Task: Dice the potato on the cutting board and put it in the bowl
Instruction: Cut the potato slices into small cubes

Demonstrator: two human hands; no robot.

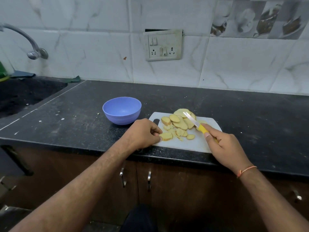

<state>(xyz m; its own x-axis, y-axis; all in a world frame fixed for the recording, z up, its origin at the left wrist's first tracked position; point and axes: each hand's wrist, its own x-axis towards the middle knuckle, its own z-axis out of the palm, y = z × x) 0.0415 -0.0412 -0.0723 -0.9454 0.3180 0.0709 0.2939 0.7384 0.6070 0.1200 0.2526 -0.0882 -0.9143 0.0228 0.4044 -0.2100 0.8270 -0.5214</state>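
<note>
Landmark: cutting board (pixel 197 143).
Left hand (pixel 143 133): pinches a potato slice (pixel 166 136) at board's near-left edge.
Right hand (pixel 225 144): grips the knife (pixel 194 122), blade raised over slices.
Technique: keep fingertips curled back; bowl (pixel 122 110) left of board is empty.

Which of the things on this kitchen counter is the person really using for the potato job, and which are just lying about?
In use:
- potato slices on the white cutting board
- yellow-handled knife, held in the right hand
- slice pinched by the left hand
- blue bowl, nothing in it yet

Just there:
- tap
- sink
- wall sockets
- green cloth
</note>
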